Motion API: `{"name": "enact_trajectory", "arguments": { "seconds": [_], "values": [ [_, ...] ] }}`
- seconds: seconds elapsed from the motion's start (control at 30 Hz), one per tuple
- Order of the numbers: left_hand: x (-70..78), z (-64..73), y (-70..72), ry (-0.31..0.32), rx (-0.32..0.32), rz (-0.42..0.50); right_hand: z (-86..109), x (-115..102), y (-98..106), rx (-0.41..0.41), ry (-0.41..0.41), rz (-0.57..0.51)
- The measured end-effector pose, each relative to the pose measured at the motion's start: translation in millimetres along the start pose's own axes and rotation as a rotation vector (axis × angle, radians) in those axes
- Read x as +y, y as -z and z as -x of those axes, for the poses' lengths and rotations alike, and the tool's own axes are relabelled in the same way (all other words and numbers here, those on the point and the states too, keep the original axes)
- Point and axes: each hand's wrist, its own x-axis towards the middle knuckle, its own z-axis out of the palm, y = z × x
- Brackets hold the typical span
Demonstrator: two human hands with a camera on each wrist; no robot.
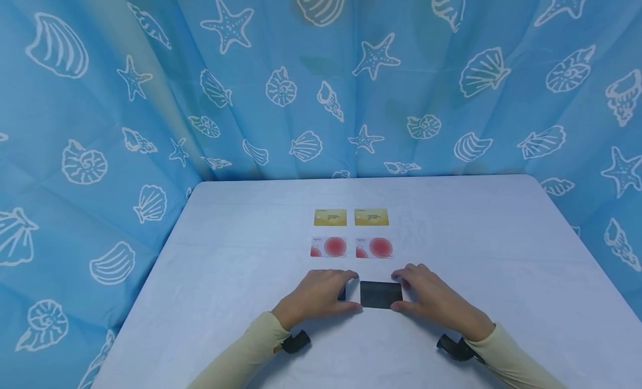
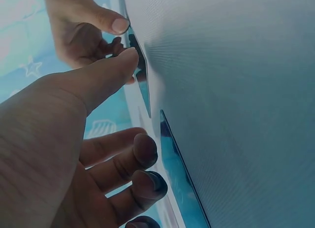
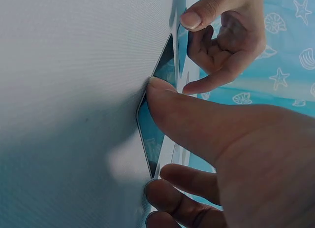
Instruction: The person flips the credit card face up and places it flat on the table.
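Note:
A black card [image 1: 379, 295] lies flat on the white-covered table between the two hands. My right hand [image 1: 432, 297] holds its right end, the thumb on the near edge and a finger by the far corner. To the left, my left hand [image 1: 321, 293] arches over a dark blue card [image 1: 343, 295], mostly hidden beneath it. In the left wrist view, this second card [image 2: 179, 174] lies apart from the fingertips [image 2: 150, 183]. The left thumb reaches the black card's near left corner. The right wrist view shows the right thumb against the black card [image 3: 151, 139].
Two red-and-white cards [image 1: 328, 247] [image 1: 374, 247] lie in a row beyond the hands. Farther back are two gold cards [image 1: 330, 217] [image 1: 371, 217]. A blue shell-patterned curtain [image 1: 281, 127] hangs behind and beside the table [image 1: 225, 238].

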Motion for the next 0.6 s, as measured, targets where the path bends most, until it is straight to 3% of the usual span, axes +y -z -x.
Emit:
{"name": "enact_trajectory", "arguments": {
  "seconds": [0.23, 0.6],
  "values": [
    [0.2, -1.7, -2.0, 0.004, -0.034, 0.001, 1.2, 0.5, 0.4, 0.010, 0.027, -0.004],
    [0.9, -4.0, -2.4, 0.005, -0.031, 0.026, 1.0, 2.7, 1.7, 0.013, 0.028, -0.026]
  ]
}}
